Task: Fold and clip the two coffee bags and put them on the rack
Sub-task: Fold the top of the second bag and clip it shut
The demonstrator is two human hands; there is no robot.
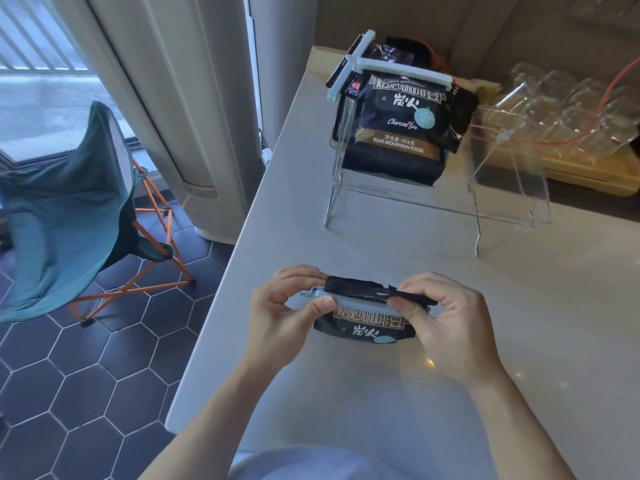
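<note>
Head view, and one coffee bag (398,133) is already home, clipped under a long white clip (405,72) and standing on the clear rack (509,206) at the far side of the worktop (519,306). Nearer than the rack, right at the person's edge of the worktop, both hands are busy on the second coffee bag (367,323). The left hand (280,317) pinches the rolled top at one end, thumb pressed on the pale clip (360,302) lying across the fold; the right hand (450,327) has its grip curled round the other end of the fold. Whether the clip has snapped fully home I can't tell; fingers cover both its ends. My read: this is the clipping step, with the carry to the rack left to do. The risk is that stiff foil springing open if either grip eases before the clip latches, or the clip biting crooked and sliding off. On the rack, the free space lies just beside the first bag, so a careless placement could knock it over.
</note>
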